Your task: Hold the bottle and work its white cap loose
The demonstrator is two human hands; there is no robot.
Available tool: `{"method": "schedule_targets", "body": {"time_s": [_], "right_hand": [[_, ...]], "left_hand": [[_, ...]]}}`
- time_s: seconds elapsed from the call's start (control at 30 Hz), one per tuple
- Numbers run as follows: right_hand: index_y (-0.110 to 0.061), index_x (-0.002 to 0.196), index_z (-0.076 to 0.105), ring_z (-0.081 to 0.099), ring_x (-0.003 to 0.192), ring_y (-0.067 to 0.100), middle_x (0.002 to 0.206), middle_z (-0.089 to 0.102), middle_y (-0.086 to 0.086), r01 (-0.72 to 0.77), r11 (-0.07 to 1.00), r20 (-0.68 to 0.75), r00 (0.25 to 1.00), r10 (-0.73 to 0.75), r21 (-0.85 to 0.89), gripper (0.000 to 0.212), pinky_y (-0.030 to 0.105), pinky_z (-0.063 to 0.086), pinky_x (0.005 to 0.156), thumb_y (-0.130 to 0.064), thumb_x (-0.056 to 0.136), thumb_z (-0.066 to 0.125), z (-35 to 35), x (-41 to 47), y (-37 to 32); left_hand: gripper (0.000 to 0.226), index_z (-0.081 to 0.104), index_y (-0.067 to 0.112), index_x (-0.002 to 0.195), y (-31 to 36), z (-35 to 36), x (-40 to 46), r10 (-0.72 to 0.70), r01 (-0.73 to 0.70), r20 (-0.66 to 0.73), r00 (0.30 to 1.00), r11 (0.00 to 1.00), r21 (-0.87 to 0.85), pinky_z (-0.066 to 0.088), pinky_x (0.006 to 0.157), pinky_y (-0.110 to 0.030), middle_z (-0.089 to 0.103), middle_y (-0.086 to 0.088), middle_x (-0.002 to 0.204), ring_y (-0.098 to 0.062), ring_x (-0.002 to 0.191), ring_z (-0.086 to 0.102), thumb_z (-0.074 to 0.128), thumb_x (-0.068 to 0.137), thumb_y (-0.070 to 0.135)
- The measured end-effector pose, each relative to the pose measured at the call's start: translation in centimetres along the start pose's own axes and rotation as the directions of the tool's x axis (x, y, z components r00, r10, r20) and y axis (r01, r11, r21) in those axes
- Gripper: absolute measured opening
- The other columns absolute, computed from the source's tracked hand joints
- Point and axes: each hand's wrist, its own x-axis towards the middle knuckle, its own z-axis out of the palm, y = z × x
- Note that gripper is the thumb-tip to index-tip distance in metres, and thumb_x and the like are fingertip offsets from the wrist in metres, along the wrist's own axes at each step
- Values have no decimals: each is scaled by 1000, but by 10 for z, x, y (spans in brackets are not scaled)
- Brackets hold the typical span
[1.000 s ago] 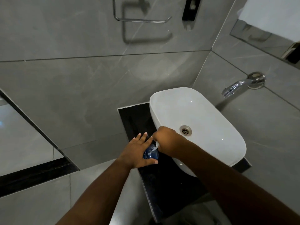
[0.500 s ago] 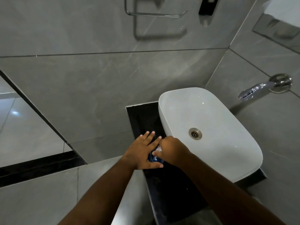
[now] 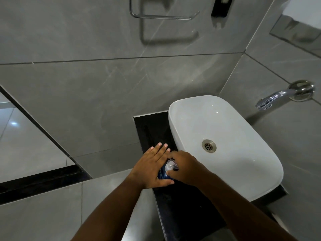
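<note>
Narrow black glossy surface (image 3: 175,214) set against grey tiled walls, white oval basin (image 3: 243,173) resting on its right part, blue pump bottle (image 3: 167,172) standing just left of the basin near the front edge

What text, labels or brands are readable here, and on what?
None can be read.
Blue pump bottle, between left hand and right hand: no label shows.
Basin, tap and black wall fitting: no marking visible.
</note>
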Motion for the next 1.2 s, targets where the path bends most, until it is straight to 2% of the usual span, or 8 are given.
{"method": "schedule_targets", "body": {"time_s": [0.17, 0.33, 0.47, 0.6, 0.8, 0.93, 1.03, 1.2], "right_hand": [[-2, 143, 35, 42, 133, 30, 147, 42, 15, -119, 991, 73, 991, 115, 61, 61, 33, 28, 113, -25, 93, 62, 11, 9, 4], [-10, 124, 56, 62, 107, 25, 121, 64, 12, 0, 999, -32, 999, 1, 53, 46, 36, 49, 99, -31, 85, 68, 8, 6, 7], [-6, 135, 47, 53, 121, 28, 135, 54, 15, -70, 996, 32, 997, 68, 54, 52, 37, 39, 110, -27, 90, 64, 10, 9, 7], [-12, 110, 61, 63, 88, 19, 106, 69, 10, -61, 998, -42, 997, 61, 6, 39, 31, 51, 83, -40, 84, 68, 6, 11, 6], [-4, 123, 57, 60, 111, 30, 123, 63, 17, -18, 998, 12, 1000, 17, 61, 38, 42, 45, 105, -19, 89, 66, 3, 8, 2], [-7, 108, 61, 64, 92, 25, 105, 68, 13, -41, 999, 3, 999, 41, 2, 38, 37, 53, 86, -31, 81, 73, -2, 9, 2], [-11, 123, 56, 57, 88, 13, 108, 68, 9, -4, 993, -32, 999, 8, 119, 51, 26, 49, 82, -23, 77, 77, -5, 7, 2], [-3, 128, 53, 58, 115, 29, 128, 60, 16, -68, 993, 34, 997, 66, 91, 46, 36, 44, 103, -23, 89, 66, 2, 8, -1]], "left_hand": [[107, 2, 16, 157, 0, 2, 0, -4, 4, 6, 1000, 1000, 12, -12, 119, -37, -6, -4, 165, -17, 150, -18, 40, 83, 84], [107, 2, 18, 157, 0, 2, 0, -10, 10, 0, 1000, 1000, -13, -13, 118, -38, -5, -4, 164, -17, 150, -16, 40, 82, 85], [107, -1, 20, 157, -1, 4, 0, -15, 15, 11, 1000, 1000, -9, -13, 117, -36, -6, -3, 164, -16, 150, -17, 38, 82, 86], [107, -1, 20, 157, -3, 4, 0, -17, 17, 25, 1000, 1000, 5, -12, 118, -38, -6, -4, 165, -17, 150, -18, 36, 82, 87], [108, -2, 21, 157, -4, 4, -1, -15, 16, 24, 1000, 1000, -13, -10, 119, -38, -6, -4, 165, -17, 150, -17, 36, 81, 89], [109, 0, 20, 157, -5, 4, -1, -10, 10, 26, 1000, 1000, -9, -11, 118, -38, -6, -4, 165, -17, 150, -17, 37, 81, 88], [108, 2, 22, 157, -4, 3, -1, -11, 12, 16, 1000, 999, -39, -12, 118, -36, -7, -2, 164, -16, 150, -18, 38, 81, 88], [108, 1, 22, 156, -2, 3, -2, -10, 11, 18, 1000, 1000, -29, -12, 118, -38, -7, -3, 163, -18, 150, -15, 38, 80, 88]]}}
